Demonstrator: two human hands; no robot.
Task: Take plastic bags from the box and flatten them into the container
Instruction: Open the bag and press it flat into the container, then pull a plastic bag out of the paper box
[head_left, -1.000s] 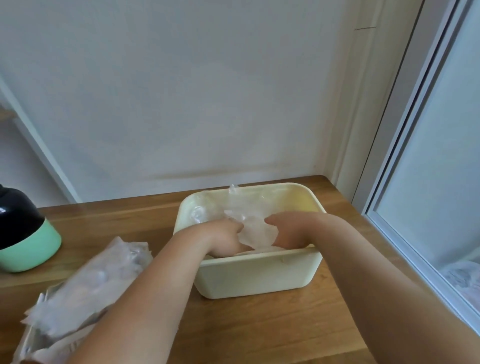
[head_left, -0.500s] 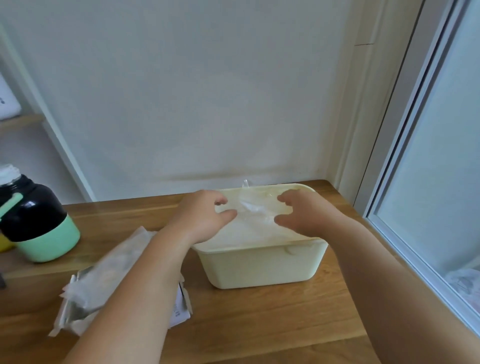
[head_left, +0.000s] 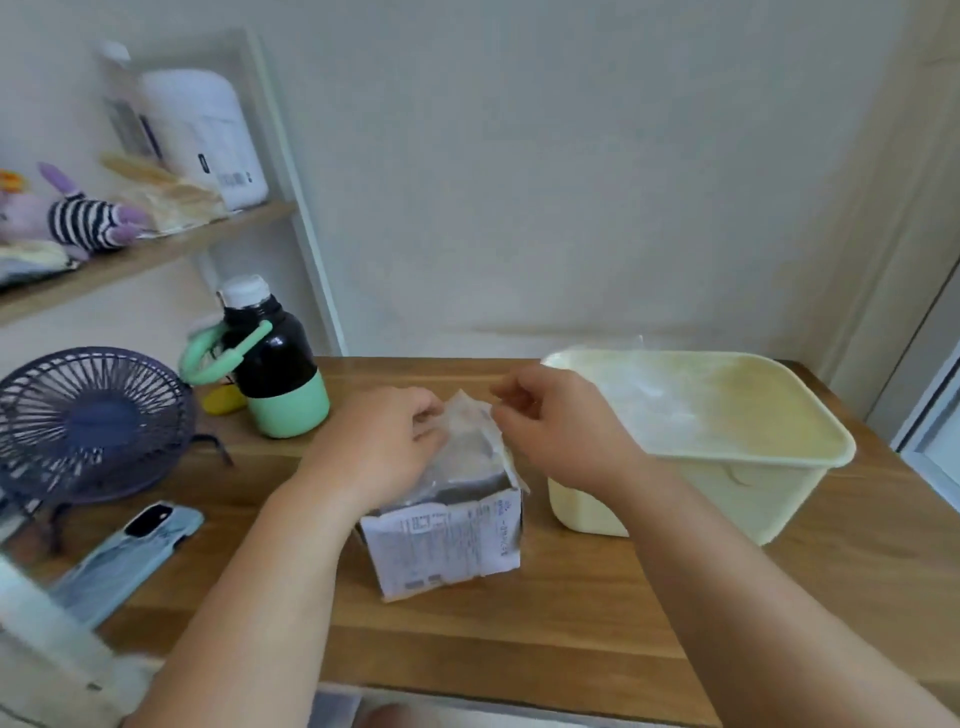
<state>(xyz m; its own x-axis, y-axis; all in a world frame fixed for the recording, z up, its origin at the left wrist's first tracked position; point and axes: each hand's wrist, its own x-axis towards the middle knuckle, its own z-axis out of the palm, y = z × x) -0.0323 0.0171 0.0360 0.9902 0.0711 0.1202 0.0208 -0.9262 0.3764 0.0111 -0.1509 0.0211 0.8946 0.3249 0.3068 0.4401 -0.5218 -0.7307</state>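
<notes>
A clear plastic bag sticks up out of the open top of a small printed cardboard box, which stands near the middle of a wooden table. Both hands meet at the bag: the left hand grips its left edge with curled fingers, and the right hand pinches its top right corner. Just beside the box, toward the table's far right corner, sits a pale yellow container with clear plastic lying inside. Near the far edge, left of the box, stands a black and green bottle. A dark fan sits at the left edge, with a light blue phone lying in front of it.
</notes>
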